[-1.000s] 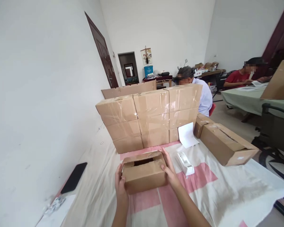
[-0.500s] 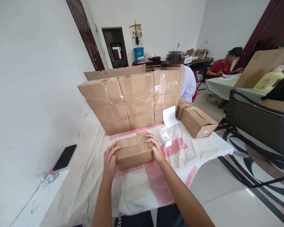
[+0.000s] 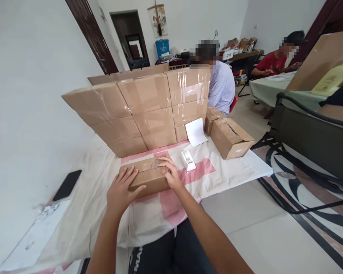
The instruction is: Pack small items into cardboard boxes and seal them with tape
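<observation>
A closed cardboard box lies lengthwise on the cloth-covered table in front of me. A torn patch on its top bares the corrugated layer. My left hand lies over the left part of the box, fingers spread on the top and thumb stretched along the front. At the right end, my right hand bends round the corner, fingers on top near the torn patch and thumb lower. Just right of the box sits a white tape dispenser. A white sheet of paper leans behind it.
A taped wall of cardboard boxes stands behind. Two cardboard boxes sit at the right edge. A black phone-like slab lies left. A person sits beyond the wall, another at a green-covered table; a dark chair stands right.
My left hand has slid from the box's left end further onto its top, its fingers now spread. My right hand keeps its place on the box. The view has shifted, moving the scene leftward.
</observation>
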Demonstrator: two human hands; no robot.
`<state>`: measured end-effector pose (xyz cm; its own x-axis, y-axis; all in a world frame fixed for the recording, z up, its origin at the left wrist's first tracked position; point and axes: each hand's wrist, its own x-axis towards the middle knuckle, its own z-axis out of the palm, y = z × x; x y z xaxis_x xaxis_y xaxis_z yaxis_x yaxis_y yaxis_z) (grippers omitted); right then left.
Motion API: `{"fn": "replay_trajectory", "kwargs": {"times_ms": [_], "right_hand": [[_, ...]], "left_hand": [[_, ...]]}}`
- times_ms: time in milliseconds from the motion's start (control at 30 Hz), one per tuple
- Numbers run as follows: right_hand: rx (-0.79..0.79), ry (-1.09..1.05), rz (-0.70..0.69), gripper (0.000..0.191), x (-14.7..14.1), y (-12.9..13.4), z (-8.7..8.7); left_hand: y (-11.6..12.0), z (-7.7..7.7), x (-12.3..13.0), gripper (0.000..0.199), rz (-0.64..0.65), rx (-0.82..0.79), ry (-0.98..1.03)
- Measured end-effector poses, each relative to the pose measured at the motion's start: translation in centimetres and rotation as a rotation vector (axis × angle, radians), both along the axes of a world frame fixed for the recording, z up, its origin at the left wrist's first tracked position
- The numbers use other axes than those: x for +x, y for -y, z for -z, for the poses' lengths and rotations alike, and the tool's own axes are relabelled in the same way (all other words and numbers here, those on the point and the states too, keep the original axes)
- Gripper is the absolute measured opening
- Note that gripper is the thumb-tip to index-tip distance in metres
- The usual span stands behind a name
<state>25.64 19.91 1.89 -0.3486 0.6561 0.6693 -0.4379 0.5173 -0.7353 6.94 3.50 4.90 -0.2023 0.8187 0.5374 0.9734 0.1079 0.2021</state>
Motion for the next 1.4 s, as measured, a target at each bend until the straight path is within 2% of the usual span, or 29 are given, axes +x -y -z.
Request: {"fn": "replay_trajectory", "kwargs": {"times_ms": [133,367,700,833,900,933,1000,1033,1067,1100,1200,1300,1400], "right_hand": [[0.018,0.029,0.038,0.024,-0.2,-0.2,0.2],[0.013,0.056,0.045,0.025,0.1,0.3,-0.6],[-0.011,0.106,0.11,0.04,0.0,1.2,-1.1],[-0.061,0.183,0.092,0.04,1.4,1.8,-0.9],[-0.085,0.23,0.184,0.038,3.4,1.4,-0.9],[-0.127,0.26,0.301,0.036,4.6,1.0,-0.9],[-0.276,0.335,0.58,0.032,7.3,-0.5,-1.1],[-0.372,0.381,0.682,0.032,8.6,-1.5,-1.1],[-0.458,0.427,0.724,0.033,9.8,-2.6,-1.2],[-0.535,0.473,0.723,0.035,10.8,-3.6,-1.2],[-0.689,0.587,0.579,0.039,12.3,-6.3,-1.1],[-0.78,0.679,0.434,0.035,12.1,-7.9,-1.1],[-0.833,0.757,0.379,0.028,11.4,-8.8,-1.6]], "left_hand": [[0.1,-0.1,0.5,0.073,-0.017,0.012,-0.016],[-0.1,-0.4,1.3,0.067,-0.044,0.076,0.01],[-0.1,-1.1,1.3,0.057,-0.012,0.056,0.052],[-0.1,-0.8,1.2,0.055,0.003,0.081,0.084],[-0.1,-0.7,1.1,0.055,0.001,0.103,0.09],[-0.1,-0.7,1.1,0.055,-0.002,0.113,0.088],[-0.1,-0.6,1.1,0.055,-0.006,0.129,0.076],[-0.2,-0.6,1.1,0.055,-0.007,0.135,0.068],[-0.2,-0.6,1.1,0.055,-0.007,0.141,0.06],[-0.3,-0.5,1.2,0.054,-0.007,0.147,0.055],[-0.5,-0.3,1.2,0.053,-0.017,0.165,0.057],[-0.7,-0.2,1.3,0.052,-0.029,0.179,0.068],[-0.8,-0.2,1.4,0.053,-0.029,0.182,0.095]]}}
